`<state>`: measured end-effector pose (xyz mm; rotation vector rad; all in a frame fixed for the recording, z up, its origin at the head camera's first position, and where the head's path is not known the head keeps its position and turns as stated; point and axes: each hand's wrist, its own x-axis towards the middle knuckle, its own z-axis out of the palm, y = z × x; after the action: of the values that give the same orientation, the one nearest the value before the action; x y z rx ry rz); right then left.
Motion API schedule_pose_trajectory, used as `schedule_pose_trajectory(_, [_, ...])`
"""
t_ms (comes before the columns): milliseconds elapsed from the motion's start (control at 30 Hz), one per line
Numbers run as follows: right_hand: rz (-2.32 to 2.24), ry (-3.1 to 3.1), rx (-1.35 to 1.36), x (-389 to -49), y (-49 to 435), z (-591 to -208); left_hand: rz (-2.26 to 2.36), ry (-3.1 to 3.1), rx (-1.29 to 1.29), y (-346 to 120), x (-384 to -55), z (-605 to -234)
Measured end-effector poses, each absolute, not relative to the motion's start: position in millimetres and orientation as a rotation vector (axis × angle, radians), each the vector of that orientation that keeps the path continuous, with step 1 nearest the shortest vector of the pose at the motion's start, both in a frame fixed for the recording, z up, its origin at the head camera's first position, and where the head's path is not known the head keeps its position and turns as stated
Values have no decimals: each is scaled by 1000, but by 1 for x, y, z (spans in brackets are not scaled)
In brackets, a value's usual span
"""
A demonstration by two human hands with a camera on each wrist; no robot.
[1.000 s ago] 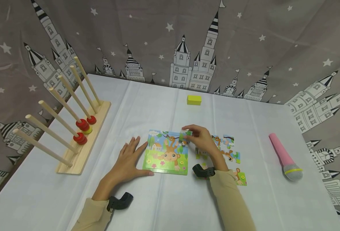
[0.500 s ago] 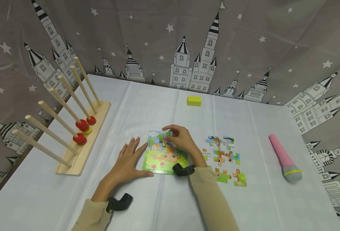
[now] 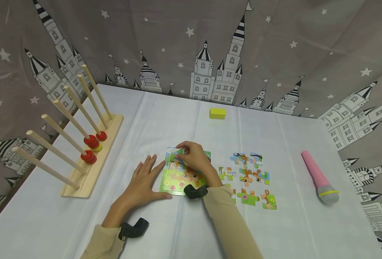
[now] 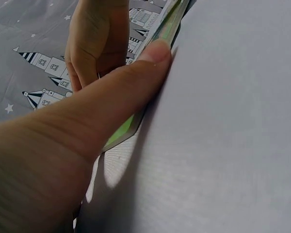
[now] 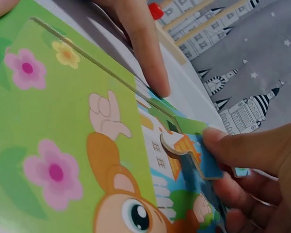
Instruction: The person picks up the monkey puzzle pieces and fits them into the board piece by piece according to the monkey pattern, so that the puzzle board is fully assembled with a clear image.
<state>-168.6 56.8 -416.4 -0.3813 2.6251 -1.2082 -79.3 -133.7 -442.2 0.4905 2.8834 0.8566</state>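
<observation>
Thumb and curled fingers of the right hand (image 3: pixel 192 156) pinch a thin blue-and-green jigsaw piece (image 5: pixel 209 162) over the upper left part of a flat, green-edged puzzle board (image 3: pixel 179 193) printed with a monkey, flowers and a house (the piece overlaps the house's orange roof; whether it touches the board beneath, I cannot tell). The left hand (image 3: pixel 145 180) holds nothing in its grasp: its fingers are spread along the board's left side, the thumb touching the near edge.

The right hand hides much of the board's upper middle, and the black wrist-worn camera (image 3: pixel 195 192) blocks the near right corner from the head view. Just right of the board lie loose, brightly printed jigsaw pieces (image 3: pixel 248 198), the nearest partly covered by the beige sleeve (image 3: pixel 228 219).

Farther out, a pale wooden stand (image 3: pixel 111 138) with seven pegs, carrying red rings (image 3: pixel 88 157) and a yellow one, stands well to the left. A yellow rectangular block (image 3: pixel 217 113) sits beyond the board, and a pink, silver-headed toy microphone (image 3: pixel 317 171) lies far right on the white cloth (image 3: pixel 291 144).
</observation>
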Motion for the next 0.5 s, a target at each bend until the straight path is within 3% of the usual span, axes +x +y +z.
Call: schedule_pose_trajectory(500, [-1087,2683,-497,-165,51,-423,841,2890,504,-134,-79,-443])
